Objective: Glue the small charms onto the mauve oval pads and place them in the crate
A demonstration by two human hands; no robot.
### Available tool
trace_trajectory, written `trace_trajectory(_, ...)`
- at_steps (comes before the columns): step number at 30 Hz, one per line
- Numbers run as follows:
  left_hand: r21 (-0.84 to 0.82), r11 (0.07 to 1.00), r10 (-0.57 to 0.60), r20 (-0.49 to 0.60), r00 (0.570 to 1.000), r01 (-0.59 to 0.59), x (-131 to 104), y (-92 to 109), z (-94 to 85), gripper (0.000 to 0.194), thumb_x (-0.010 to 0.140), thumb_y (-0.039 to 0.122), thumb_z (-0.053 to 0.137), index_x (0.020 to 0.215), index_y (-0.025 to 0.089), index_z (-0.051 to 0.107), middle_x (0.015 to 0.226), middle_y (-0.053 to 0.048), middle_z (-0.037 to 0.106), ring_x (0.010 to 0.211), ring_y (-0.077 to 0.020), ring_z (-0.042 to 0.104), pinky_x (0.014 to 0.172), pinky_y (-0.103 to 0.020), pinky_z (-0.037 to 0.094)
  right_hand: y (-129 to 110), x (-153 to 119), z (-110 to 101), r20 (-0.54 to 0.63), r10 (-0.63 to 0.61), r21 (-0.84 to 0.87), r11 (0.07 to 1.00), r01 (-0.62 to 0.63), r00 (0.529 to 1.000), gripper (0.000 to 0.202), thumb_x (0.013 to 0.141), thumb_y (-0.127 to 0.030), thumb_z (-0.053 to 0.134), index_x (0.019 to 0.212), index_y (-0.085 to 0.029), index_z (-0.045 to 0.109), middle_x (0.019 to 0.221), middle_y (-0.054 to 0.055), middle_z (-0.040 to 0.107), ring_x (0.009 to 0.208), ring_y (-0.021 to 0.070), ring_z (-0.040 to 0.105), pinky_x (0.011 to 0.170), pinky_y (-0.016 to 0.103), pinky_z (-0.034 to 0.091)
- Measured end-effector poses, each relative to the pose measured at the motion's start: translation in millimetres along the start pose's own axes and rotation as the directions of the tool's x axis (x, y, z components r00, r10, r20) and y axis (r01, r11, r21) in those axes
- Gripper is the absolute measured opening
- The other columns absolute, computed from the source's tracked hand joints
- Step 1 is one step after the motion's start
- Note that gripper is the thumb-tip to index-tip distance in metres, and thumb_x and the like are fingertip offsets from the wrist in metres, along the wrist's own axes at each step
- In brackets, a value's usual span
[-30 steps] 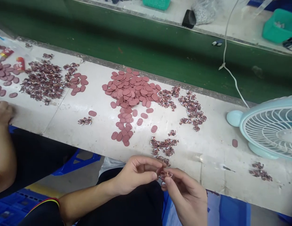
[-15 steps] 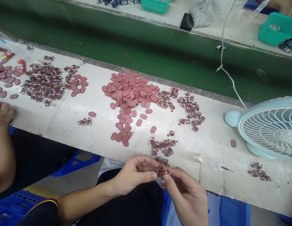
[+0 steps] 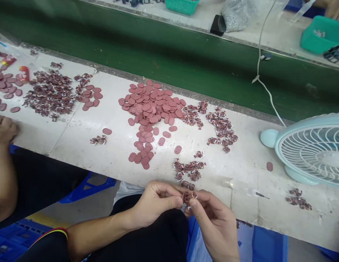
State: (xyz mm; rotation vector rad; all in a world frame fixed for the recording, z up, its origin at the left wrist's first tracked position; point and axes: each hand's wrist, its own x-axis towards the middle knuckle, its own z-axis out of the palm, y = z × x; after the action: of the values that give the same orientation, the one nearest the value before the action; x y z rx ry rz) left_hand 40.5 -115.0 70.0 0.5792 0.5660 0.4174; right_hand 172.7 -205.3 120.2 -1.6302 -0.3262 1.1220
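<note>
At the table's near edge, my left hand (image 3: 157, 201) and my right hand (image 3: 217, 222) meet fingertip to fingertip. Between them they pinch a small dark-brown plastic piece (image 3: 186, 197) with white and orange bits, partly covered by the fingers; its exact kind is too small to make out. Just beyond the fingers lies a small group of similar brown pieces (image 3: 189, 166). Farther off is a large pile of flat reddish-brown ovals (image 3: 150, 103), with loose ovals trailing toward me. More brown pieces (image 3: 222, 125) lie to the right of that pile.
A pale blue fan (image 3: 319, 149) stands at the right, its white cord (image 3: 258, 65) running up past the green panel (image 3: 158, 51). Another person's hand (image 3: 4, 129) rests at the left, near a brown heap (image 3: 50, 94). Green trays (image 3: 319, 34) sit on the far bench.
My right hand has shifted very slightly left, and the brown piece has turned a little between my fingertips. The piles look the same.
</note>
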Motion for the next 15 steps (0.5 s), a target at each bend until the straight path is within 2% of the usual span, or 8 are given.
trace_trajectory(6,-0.002,1.000,0.000,-0.002,1.000,0.000,5,2,1.3,0.008,0.085,0.021,0.083,0.079,0.015,0.082,0.083,-0.006,0.082,0.077,-0.0189,0.076,0.078,-0.032,0.062,7,3,-5,0.032,-0.040,-0.005,0.999,0.040,0.999,0.017,0.086,-0.039,0.080,0.091,-0.023,0.079,0.080,0.003,0.076,0.067,0.0139,0.068,0.065,0.025,0.060)
trace_trajectory(10,0.051,0.998,0.025,-0.018,1.000,-0.024,6,-4,2.7,0.004,0.083,0.022,0.084,0.082,0.018,0.083,0.100,-0.007,0.083,0.080,-0.0183,0.078,0.075,-0.029,0.063,22,9,-14,0.054,-0.065,0.002,0.998,0.065,0.996,0.018,0.088,-0.036,0.079,0.099,-0.023,0.080,0.089,0.006,0.079,0.068,0.0146,0.071,0.065,0.025,0.062)
trace_trajectory(13,0.239,0.969,0.070,-0.013,0.997,-0.065,9,-2,-1.8,0.011,0.085,0.025,0.083,0.094,0.021,0.084,0.122,-0.009,0.080,0.100,-0.0229,0.079,0.085,-0.032,0.063,40,8,-29,0.010,-0.080,0.064,0.995,0.079,0.997,0.018,0.089,-0.034,0.078,0.103,-0.023,0.079,0.091,0.006,0.079,0.068,0.0154,0.073,0.065,0.026,0.064)
trace_trajectory(15,0.491,0.857,0.162,0.027,0.986,-0.154,17,9,-11.7,0.017,0.088,0.027,0.080,0.104,0.022,0.083,0.128,-0.010,0.078,0.114,-0.0251,0.075,0.096,-0.035,0.061,53,3,-47,-0.040,-0.110,0.127,0.985,0.114,0.993,0.018,0.089,-0.032,0.077,0.105,-0.024,0.079,0.091,0.007,0.079,0.068,0.0165,0.074,0.064,0.028,0.064)
